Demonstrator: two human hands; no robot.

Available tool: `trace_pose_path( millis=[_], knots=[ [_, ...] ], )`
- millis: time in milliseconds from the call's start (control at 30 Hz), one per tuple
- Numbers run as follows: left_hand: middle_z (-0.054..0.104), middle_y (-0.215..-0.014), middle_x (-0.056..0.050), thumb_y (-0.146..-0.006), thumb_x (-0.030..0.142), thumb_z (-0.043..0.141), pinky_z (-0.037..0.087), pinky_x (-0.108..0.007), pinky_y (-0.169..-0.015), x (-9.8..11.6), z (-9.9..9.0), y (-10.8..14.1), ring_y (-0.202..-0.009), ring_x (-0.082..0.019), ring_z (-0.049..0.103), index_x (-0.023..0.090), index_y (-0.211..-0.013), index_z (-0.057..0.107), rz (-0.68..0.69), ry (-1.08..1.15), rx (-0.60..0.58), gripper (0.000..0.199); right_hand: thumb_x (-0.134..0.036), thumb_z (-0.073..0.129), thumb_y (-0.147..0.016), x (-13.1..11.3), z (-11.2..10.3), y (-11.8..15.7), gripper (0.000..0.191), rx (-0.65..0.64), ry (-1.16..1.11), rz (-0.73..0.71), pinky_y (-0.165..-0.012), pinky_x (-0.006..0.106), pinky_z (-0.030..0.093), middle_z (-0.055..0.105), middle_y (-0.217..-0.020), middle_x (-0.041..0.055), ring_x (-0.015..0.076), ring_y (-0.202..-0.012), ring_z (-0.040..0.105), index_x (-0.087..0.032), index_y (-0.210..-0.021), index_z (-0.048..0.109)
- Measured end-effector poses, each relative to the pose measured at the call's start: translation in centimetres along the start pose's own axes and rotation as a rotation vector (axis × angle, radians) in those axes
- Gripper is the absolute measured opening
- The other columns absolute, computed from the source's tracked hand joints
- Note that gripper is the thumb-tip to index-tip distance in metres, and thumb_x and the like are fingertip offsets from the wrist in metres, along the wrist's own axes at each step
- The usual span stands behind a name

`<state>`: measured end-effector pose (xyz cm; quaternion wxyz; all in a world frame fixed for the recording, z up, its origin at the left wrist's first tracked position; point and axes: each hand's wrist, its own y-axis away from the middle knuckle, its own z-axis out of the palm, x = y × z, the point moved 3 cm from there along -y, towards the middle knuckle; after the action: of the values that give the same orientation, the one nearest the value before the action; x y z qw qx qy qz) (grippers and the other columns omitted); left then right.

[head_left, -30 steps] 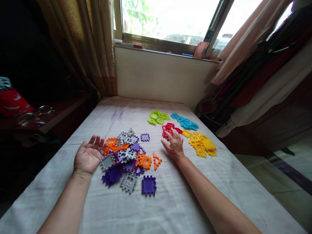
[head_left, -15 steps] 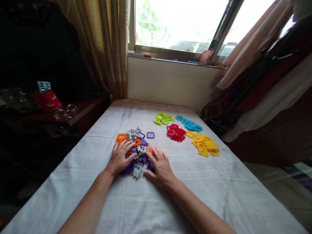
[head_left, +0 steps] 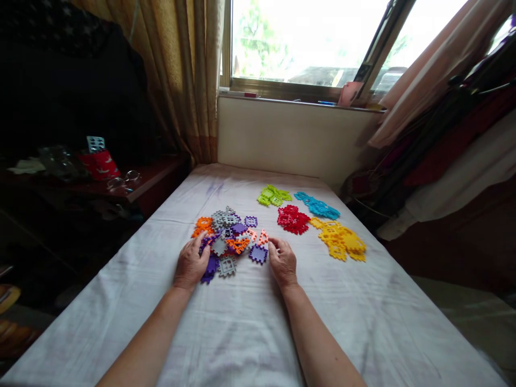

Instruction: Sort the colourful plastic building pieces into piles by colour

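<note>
Purple, grey and orange plastic interlocking pieces with toothed edges lie in a mixed pile (head_left: 228, 236) on the cloth-covered surface. My left hand (head_left: 192, 260) rests against the pile's left side, thumb and fingers apart, touching purple pieces there; some fingertips are hidden. At the right side, my right hand (head_left: 282, 262) is loosely bent beside a flat purple square piece (head_left: 258, 253) and an orange triangular piece (head_left: 263, 236). No piece shows in its grasp. A grey window-patterned piece (head_left: 227, 266) lies at the near edge of the pile.
Beyond my right hand are separate groups of red pieces (head_left: 293, 220), yellow pieces (head_left: 341, 239), green pieces (head_left: 274, 195) and blue pieces (head_left: 318, 206). Eyeglasses (head_left: 123, 181) and a red container (head_left: 100, 165) stand on a side table at left. Clothes (head_left: 451, 140) hang at right.
My hands have drawn apart, the right one moving right and off the pile. Pieces have spread out, baring a purple square and orange pieces. The view has shifted slightly left.
</note>
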<state>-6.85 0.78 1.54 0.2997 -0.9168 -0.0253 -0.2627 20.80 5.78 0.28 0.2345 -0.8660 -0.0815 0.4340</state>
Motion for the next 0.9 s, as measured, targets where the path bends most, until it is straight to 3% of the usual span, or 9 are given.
trace_pose_path(
  millis=[100, 200, 367, 500, 667, 767, 900],
  knots=[
    [0.075, -0.114, -0.008, -0.086, 0.032, 0.053, 0.053, -0.036, -0.095, -0.4, -0.1, -0.2, -0.104, -0.023, 0.07, 0.022, -0.12, 0.066, -0.09, 0.034, 0.0, 0.037, -0.039, 0.061, -0.086, -1.0, -0.7, 0.0, 0.02, -0.165, 0.105, -0.049, -0.076, 0.03, 0.05, 0.073, -0.087, 0.0041, 0.0177, -0.076, 0.065, -0.022, -0.089, 0.072],
    [0.076, -0.108, -0.006, -0.086, 0.037, 0.054, 0.055, -0.033, -0.092, -0.4, -0.2, -0.2, -0.1, -0.022, 0.071, 0.023, -0.118, 0.067, -0.15, 0.072, -0.005, 0.038, -0.038, 0.074, -0.077, -2.4, -0.9, 0.2, 0.019, -0.312, 0.206, -0.18, -0.085, 0.033, 0.049, 0.072, -0.095, 0.0049, 0.022, -0.091, 0.065, -0.023, -0.089, 0.072],
    [0.077, -0.101, -0.005, -0.086, 0.048, 0.052, 0.056, -0.032, -0.086, -0.5, -0.4, -0.1, -0.098, -0.022, 0.072, 0.023, -0.124, 0.064, -0.238, 0.132, -0.016, 0.047, -0.026, 0.069, -0.082, -3.0, -1.2, 0.2, 0.006, -0.445, 0.239, -0.254, -0.086, 0.031, 0.047, 0.072, -0.097, 0.0048, 0.0214, -0.095, 0.064, -0.024, -0.086, 0.073],
    [0.077, -0.105, -0.005, -0.087, 0.049, 0.048, 0.056, -0.033, -0.088, -0.4, -0.6, -0.1, -0.098, -0.022, 0.072, 0.023, -0.119, 0.067, -0.234, 0.144, -0.031, 0.045, -0.03, 0.054, -0.092, -2.3, -2.2, -0.4, 0.02, -0.395, 0.156, -0.218, -0.079, 0.027, 0.045, 0.072, -0.089, 0.0043, 0.0181, -0.085, 0.065, -0.023, -0.084, 0.071],
    [0.076, -0.111, -0.005, -0.089, 0.047, 0.046, 0.054, -0.032, -0.093, 0.0, -1.0, -0.3, -0.105, -0.022, 0.071, 0.023, -0.117, 0.067, -0.225, 0.178, -0.008, 0.043, -0.044, 0.041, -0.095, 0.7, -4.1, -1.6, 0.039, -0.22, 0.133, 0.048, -0.062, 0.025, 0.04, 0.069, -0.07, 0.0024, 0.0159, -0.065, 0.061, -0.023, -0.078, 0.069],
    [0.077, -0.101, -0.005, -0.087, 0.051, 0.051, 0.056, -0.03, -0.088, 0.3, -1.2, -0.3, -0.097, -0.021, 0.073, 0.022, -0.116, 0.065, -0.209, 0.216, 0.011, 0.043, -0.047, 0.042, -0.092, 2.7, -5.0, -1.9, 0.039, -0.127, 0.208, 0.157, -0.058, 0.026, 0.037, 0.07, -0.067, 0.0027, 0.0174, -0.063, 0.061, -0.024, -0.075, 0.069],
    [0.077, -0.095, -0.004, -0.086, 0.054, 0.058, 0.057, -0.03, -0.083, 0.9, -1.4, -0.1, -0.088, -0.02, 0.073, 0.022, -0.099, 0.067, -0.119, 0.244, 0.053, 0.036, -0.046, 0.044, -0.091, 4.3, -5.4, -1.9, 0.036, -0.047, 0.32, 0.21, -0.059, 0.027, 0.037, 0.071, -0.072, 0.004, 0.0191, -0.066, 0.061, -0.025, -0.077, 0.07]
  ],
)
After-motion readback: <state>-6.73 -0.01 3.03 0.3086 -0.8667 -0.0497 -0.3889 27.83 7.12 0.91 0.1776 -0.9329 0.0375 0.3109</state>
